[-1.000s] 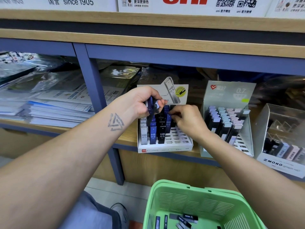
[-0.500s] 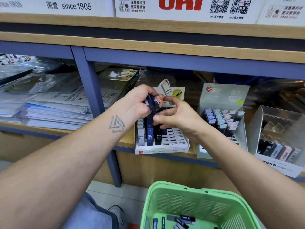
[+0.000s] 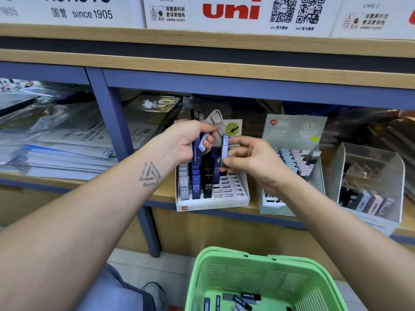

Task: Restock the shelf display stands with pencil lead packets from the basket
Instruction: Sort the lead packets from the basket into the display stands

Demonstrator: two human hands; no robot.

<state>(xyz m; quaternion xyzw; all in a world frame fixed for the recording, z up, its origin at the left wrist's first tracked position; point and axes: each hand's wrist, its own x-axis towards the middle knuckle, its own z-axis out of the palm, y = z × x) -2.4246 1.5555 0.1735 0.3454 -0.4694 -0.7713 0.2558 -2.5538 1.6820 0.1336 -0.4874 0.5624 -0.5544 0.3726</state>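
Observation:
My left hand grips a small bunch of pencil lead packets, blue and pale ones, above the white HB 0.5 display stand. My right hand pinches one grey-blue packet upright between thumb and fingers, just right of the left hand and over the stand's back rows. The stand holds grey, blue and black packets in its left slots; its right slots are bare. The green basket sits low in front with several packets on its bottom.
A grey 0.7 stand with pastel packets stands to the right, then a clear stand at far right. Stacked papers fill the left bay behind a blue post. A wooden shelf edge runs overhead.
My right hand has come up off the stand's slots to my left hand and now pinches a single packet taken from the bunch there.

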